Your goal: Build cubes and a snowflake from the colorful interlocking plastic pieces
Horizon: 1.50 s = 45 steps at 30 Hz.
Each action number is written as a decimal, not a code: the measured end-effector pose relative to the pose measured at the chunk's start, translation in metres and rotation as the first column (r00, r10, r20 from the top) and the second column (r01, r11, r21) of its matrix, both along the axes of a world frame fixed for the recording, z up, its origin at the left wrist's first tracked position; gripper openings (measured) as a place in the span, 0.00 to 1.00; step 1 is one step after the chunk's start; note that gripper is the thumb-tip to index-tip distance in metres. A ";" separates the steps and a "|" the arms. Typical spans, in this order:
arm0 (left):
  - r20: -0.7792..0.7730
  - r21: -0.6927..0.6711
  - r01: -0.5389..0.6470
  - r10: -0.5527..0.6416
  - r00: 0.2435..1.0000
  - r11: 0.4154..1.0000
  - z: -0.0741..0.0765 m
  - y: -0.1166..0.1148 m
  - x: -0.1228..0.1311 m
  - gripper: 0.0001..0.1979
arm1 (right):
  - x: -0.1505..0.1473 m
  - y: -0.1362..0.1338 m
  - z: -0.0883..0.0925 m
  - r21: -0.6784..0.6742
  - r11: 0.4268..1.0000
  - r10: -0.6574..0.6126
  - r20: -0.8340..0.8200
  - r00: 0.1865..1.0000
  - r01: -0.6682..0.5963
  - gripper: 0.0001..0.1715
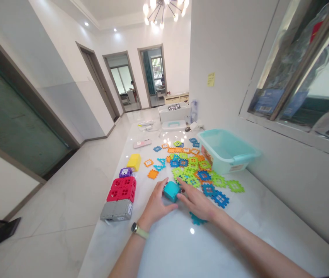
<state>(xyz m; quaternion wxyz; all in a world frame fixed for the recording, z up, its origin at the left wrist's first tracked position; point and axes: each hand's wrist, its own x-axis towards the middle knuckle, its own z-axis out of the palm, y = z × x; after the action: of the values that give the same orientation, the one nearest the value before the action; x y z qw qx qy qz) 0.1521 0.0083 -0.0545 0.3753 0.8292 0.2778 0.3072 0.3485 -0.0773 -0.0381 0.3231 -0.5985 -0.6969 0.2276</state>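
A teal cube-shaped block [171, 190] stands on the white glossy table between my two hands. My left hand [157, 200] curves round its left side, fingers at the far edge and thumb near the front. From the right, the fingers of my right hand [195, 200] press against the cube's other side. Partly under my right wrist lies a flat teal piece [197, 219]. Just beyond my hands spread flat interlocking panels: green ones [193, 164], blue ones [221, 199], orange ones [153, 174] and teal triangles [160, 165].
Along the table's left edge sit a grey block [117, 210], a red block [121, 189], a small purple block [125, 172] and a yellow block [134, 162]. A light teal basin [225, 150] stands by the right wall. Farther back are a pink-white box [142, 143] and a white box [174, 112].
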 end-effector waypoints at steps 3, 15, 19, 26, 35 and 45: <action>-0.011 0.030 -0.003 0.003 1.000 1.000 0.002 -0.001 0.001 0.42 | -0.004 -0.003 0.009 0.003 0.997 0.081 0.011 0.997 -0.081 0.27; 0.053 0.044 -0.055 0.053 0.997 0.998 0.008 0.003 -0.008 0.30 | 0.010 0.006 0.009 0.086 0.968 -0.243 0.112 0.963 0.234 0.21; -0.048 0.042 0.036 -0.034 0.998 0.998 0.010 0.000 -0.005 0.29 | 0.025 0.010 0.011 0.072 0.958 -0.284 0.130 0.950 0.277 0.16; -0.057 -0.022 0.250 -0.251 0.966 0.968 0.023 -0.017 0.004 0.39 | 0.013 0.011 0.005 0.052 0.975 -0.223 0.126 0.967 0.218 0.13; -0.087 -0.023 0.420 -0.421 0.903 0.907 0.027 -0.050 0.025 0.38 | 0.027 0.016 -0.002 0.093 0.958 -0.275 0.054 0.960 0.270 0.13; -0.133 0.001 0.100 -0.099 0.986 0.995 0.019 -0.020 0.012 0.32 | 0.030 0.018 -0.003 0.086 0.968 -0.240 0.046 0.970 0.236 0.13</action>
<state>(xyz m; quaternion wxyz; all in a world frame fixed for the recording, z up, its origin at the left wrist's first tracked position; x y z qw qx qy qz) 0.1644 -0.0115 -0.0356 0.3678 0.8621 0.2594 0.2331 0.3786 -0.0588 -0.0413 0.3522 -0.6705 -0.6374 0.1421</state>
